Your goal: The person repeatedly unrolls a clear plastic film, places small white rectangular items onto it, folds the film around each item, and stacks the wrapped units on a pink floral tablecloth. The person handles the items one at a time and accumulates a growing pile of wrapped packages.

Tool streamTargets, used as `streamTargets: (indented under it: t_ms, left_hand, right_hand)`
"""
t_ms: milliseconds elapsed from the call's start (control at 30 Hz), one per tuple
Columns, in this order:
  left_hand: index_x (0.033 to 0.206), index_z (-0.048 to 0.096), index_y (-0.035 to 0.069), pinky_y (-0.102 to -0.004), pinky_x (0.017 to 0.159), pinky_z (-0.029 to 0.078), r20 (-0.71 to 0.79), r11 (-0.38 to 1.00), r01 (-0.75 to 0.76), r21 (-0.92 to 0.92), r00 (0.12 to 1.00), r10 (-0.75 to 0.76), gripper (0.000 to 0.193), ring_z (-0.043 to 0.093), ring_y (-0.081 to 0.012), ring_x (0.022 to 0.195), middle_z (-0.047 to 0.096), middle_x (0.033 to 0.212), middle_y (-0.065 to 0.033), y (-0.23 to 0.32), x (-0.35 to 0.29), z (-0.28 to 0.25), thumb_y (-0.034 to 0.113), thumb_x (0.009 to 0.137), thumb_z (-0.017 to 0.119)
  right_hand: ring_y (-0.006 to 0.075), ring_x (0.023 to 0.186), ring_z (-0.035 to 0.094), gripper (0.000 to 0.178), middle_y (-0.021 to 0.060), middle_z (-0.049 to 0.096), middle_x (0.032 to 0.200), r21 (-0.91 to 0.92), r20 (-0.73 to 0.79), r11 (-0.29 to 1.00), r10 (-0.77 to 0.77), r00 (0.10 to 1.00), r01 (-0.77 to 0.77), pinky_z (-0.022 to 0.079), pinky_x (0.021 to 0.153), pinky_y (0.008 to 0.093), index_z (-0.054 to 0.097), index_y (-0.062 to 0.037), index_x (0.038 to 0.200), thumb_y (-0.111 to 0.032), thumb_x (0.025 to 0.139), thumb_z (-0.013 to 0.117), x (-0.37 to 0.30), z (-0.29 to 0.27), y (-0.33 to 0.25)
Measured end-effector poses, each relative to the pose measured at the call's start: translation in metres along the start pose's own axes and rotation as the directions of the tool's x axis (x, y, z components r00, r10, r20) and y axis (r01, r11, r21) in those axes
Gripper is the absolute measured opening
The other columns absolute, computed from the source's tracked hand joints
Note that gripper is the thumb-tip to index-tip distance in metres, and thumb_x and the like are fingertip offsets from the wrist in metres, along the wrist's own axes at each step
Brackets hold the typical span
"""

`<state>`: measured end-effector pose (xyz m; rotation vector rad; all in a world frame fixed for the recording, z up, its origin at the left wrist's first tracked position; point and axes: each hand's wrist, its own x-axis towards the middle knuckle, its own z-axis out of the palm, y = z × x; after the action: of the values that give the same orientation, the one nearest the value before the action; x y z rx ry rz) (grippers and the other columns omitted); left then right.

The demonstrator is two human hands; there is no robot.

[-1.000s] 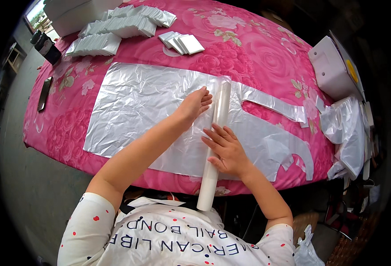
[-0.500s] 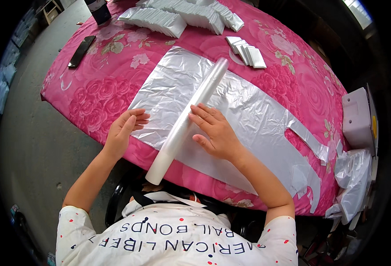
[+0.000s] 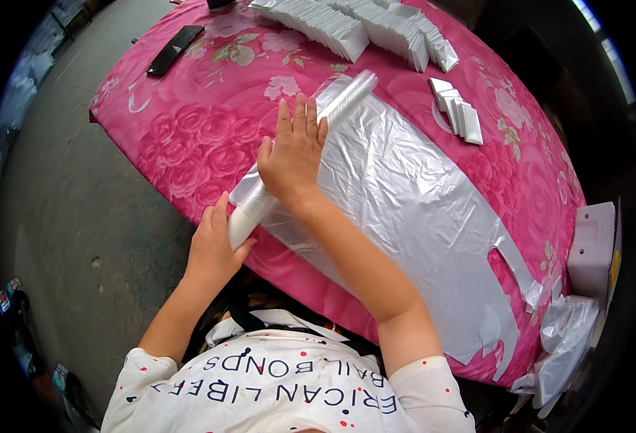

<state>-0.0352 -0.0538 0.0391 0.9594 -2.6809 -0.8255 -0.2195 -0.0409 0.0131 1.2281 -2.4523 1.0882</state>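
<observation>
A pale roll of clear plastic film [image 3: 353,95] lies slantwise across the left part of a thin, shiny plastic sheet [image 3: 412,195]. That sheet is spread over the table, and strap-like cut-outs shape its right end. The near end of the roll sits between the thumb and fingers of my left hand [image 3: 212,247], which is closed round it. My right hand [image 3: 291,162] lies flat across the roll's middle, fingers stretched out, hiding part of it. A narrow strip of the sheet shows on the roll's left side.
Pink flowered cloth [image 3: 195,159] covers the table. Rows of folded white packets [image 3: 318,27] stand at the back, with a few more packets [image 3: 456,110] nearer right. A black phone [image 3: 176,50] lies far left. By the right edge are a pale box [image 3: 591,244] and bunched plastic [image 3: 567,328].
The roll has moved left over the sheet, leaving less of it on that side. My left hand has closed on the roll's near end; my right hand has moved left and up along it.
</observation>
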Motion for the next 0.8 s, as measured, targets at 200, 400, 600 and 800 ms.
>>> streamTargets:
  t_ms: [200,400,600,800]
  left_hand:
    - [0.123,0.043,-0.003,-0.0328,0.078,0.050,0.450,0.577,0.359,-0.733,0.893,0.015,0.062,0.061,-0.0230,0.091,0.058,0.105,-0.0140,0.000,-0.007,-0.008,0.021,0.074,0.073]
    - [0.122,0.043,-0.008,-0.0334,0.064,0.056,0.475,-0.413,0.781,-0.467,0.616,0.628,0.082,0.065,-0.0227,0.080,0.060,0.099,-0.0186,0.008,-0.023,0.012,0.051,0.071,0.068]
    - [0.126,0.039,-0.005,-0.0315,0.071,0.054,0.729,0.274,0.685,-0.675,0.562,0.390,0.083,0.061,-0.0202,0.085,0.057,0.102,-0.0148,0.028,-0.006,0.008,0.056,0.074,0.061]
    - [0.119,0.045,0.004,-0.0292,0.066,0.050,0.610,0.622,0.415,-0.664,0.782,0.128,0.044,0.058,-0.0135,0.074,0.056,0.087,-0.0065,0.049,-0.008,0.021,0.034,0.088,0.056]
  right_hand:
    - [0.0342,0.121,0.039,0.077,0.0260,0.040,0.128,0.596,-0.047,0.726,0.457,0.888,-0.342,0.027,0.102,0.0447,0.013,0.0025,0.139,-0.010,0.077,0.057,-0.018,-0.013,0.009]
    - [0.0164,0.082,0.055,0.059,0.0119,0.052,0.096,0.820,0.538,-0.405,0.308,0.785,-0.404,0.052,0.075,0.0324,0.029,-0.0019,0.124,-0.013,0.078,0.064,-0.010,-0.086,0.009]
    - [0.0167,0.077,0.057,0.056,0.0108,0.052,0.091,0.872,0.481,-0.156,0.444,0.756,-0.463,0.051,0.068,0.0316,0.033,0.0007,0.118,-0.013,0.076,0.067,-0.027,-0.112,0.015]
    - [0.0173,0.077,0.058,0.049,0.0115,0.054,0.092,0.903,0.369,-0.003,0.517,0.772,-0.430,0.051,0.067,0.0319,0.038,0.0006,0.110,-0.016,0.078,0.070,-0.054,-0.100,0.019]
